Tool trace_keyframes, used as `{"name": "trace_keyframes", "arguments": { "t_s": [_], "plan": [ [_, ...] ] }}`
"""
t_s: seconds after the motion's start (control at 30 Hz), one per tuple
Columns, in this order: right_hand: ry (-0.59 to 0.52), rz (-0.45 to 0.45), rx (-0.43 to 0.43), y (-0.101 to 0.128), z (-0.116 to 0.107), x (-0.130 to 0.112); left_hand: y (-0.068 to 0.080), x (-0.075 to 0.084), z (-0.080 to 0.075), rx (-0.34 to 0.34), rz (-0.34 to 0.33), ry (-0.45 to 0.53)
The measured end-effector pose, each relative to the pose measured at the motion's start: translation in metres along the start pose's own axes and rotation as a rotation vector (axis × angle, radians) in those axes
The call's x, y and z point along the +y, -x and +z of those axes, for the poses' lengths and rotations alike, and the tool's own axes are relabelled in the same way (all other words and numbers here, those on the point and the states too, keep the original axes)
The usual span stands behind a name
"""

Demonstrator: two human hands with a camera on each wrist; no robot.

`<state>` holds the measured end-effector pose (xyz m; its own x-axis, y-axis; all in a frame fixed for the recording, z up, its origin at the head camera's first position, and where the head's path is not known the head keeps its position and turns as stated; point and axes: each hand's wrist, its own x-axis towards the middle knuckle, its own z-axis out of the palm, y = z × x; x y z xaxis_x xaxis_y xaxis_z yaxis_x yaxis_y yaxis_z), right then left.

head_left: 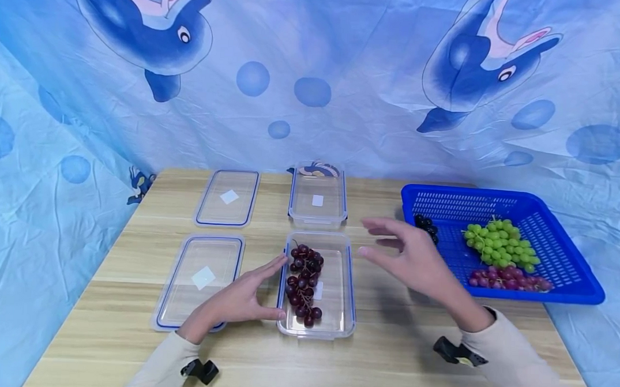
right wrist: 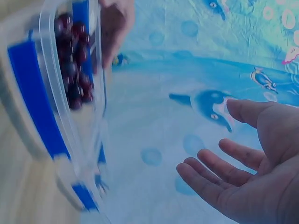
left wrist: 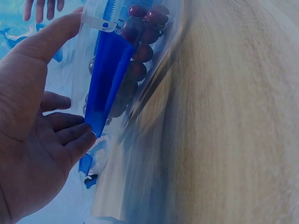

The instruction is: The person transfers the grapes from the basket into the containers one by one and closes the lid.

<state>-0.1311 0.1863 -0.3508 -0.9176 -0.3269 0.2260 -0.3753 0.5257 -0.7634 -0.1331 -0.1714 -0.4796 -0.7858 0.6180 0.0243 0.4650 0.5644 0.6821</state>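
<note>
A clear plastic food container [head_left: 338, 270] stands in front of me with a bunch of dark red grapes [head_left: 304, 277] along its left side. My left hand [head_left: 240, 297] is at its left wall, thumb and fingers spread along the rim; in the left wrist view the fingertips [left wrist: 88, 137] are right by the blue side clip. My right hand [head_left: 411, 258] hangs in the air between this container and the blue basket [head_left: 502, 193], fingers loosely bent with nothing between them. The right wrist view has that hand [right wrist: 252, 163] apart from the container.
A second clear container [head_left: 318, 188] stands behind the first. Two blue-edged lids [head_left: 229, 198] lie at the left, each with a white label. The basket holds green grapes [head_left: 500, 242], pinkish-red grapes [head_left: 509, 279] and black grapes [head_left: 425, 224].
</note>
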Motion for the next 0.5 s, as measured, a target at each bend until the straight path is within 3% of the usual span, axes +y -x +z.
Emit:
{"name": "trace_keyframes", "arguments": {
  "t_s": [0.23,0.5],
  "plan": [
    [0.186,0.024,0.083,0.004,-0.054,0.005,-0.001,-0.001,0.001,-0.002,0.001,-0.002],
    [0.293,0.177,0.094,0.004,-0.097,0.041,-0.001,0.000,0.001,0.011,0.016,-0.001]
  ]
}}
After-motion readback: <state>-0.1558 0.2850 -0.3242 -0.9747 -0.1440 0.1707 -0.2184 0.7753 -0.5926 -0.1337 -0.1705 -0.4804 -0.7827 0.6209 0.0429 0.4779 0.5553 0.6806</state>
